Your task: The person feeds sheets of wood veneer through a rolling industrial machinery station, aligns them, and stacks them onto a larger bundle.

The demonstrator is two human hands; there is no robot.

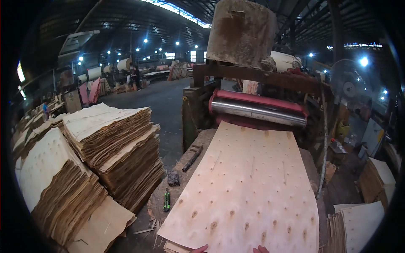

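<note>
A large pale wood veneer sheet (253,181), dotted with brown knots, slopes away from me. Its far end meets a glue-spreading machine's rollers, one of shiny metal (257,111) and others red. At the sheet's near edge, my left hand (200,249) grips it left of the middle. My right hand (261,249) holds the same edge further right. Only fingertips of both hands show; the rest is cut off by the picture's lower rim. More sheet edges (175,248) peek out beneath the near left corner.
Tall veneer stacks (126,160) stand at the left. A green utility knife (166,200), a small dark box (173,178) and a dark bar (192,159) lie beside the sheet. A crusted drum (240,33) sits above the rollers. More veneer (363,223) is stacked at the right.
</note>
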